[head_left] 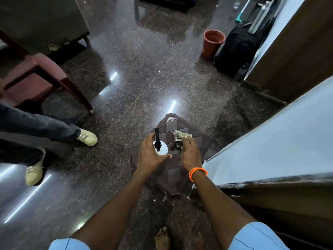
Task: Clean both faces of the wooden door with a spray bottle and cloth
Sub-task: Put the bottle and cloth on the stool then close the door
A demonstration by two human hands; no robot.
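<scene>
A white spray bottle (162, 151) with a black nozzle stands on a small brown checkered stool (182, 121). My left hand (150, 156) cups around the bottle, thumb at its near side and fingers at its far left, spread wide. A crumpled striped cloth (178, 137) lies on the stool just right of the bottle. On its near end rests my right hand (191, 153), with an orange band on the wrist and the fingers laid over the cloth. A brown wooden door panel (297, 51) with a metal handle stands at the upper right.
Another person's legs and pale shoes (87, 137) stand at the left. A maroon chair (45, 73) is at the upper left. A red bucket (212, 43) and a black backpack (237, 49) sit near the door. A light blue wall (279, 141) runs along the right.
</scene>
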